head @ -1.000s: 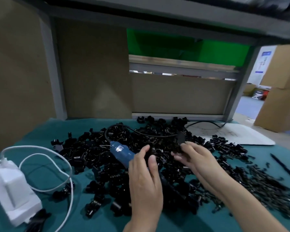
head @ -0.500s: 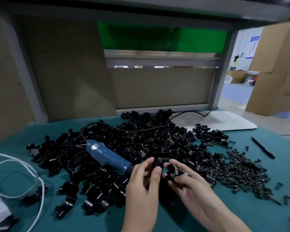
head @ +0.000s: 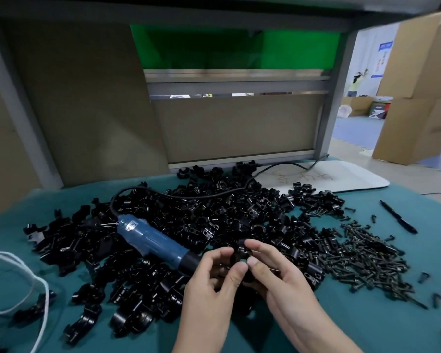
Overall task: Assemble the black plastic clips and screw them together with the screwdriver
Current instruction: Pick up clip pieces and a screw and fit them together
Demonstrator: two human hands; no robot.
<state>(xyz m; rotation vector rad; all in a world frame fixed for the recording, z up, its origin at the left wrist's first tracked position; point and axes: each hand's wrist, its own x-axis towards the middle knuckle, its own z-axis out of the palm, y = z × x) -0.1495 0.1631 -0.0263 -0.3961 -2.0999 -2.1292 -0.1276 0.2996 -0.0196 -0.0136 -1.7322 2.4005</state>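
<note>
A big heap of black plastic clips (head: 214, 220) covers the middle of the teal mat (head: 367, 324). Above its near edge my left hand (head: 214, 284) and my right hand (head: 275, 273) meet, both pinching a black clip piece (head: 239, 252) between thumbs and fingertips. How many pieces they hold is hidden by the fingers. The blue electric screwdriver (head: 150, 240) lies on the heap just left of my hands, its black nose pointing toward them and its black cable (head: 189, 196) looping off to the back. A pile of black screws (head: 362, 258) lies to the right.
A black pen (head: 399, 217) lies at the right of the mat. A white board (head: 341, 177) sits at the back right. A white cord (head: 18, 284) loops at the left edge. Cardboard panels and a grey frame close the back; cartons (head: 418, 98) stand at right.
The camera view has tilted down and shifted left. My hands came together nearer to me and lifted a clip piece out of the heap; the screwdriver has stayed lying where it was.
</note>
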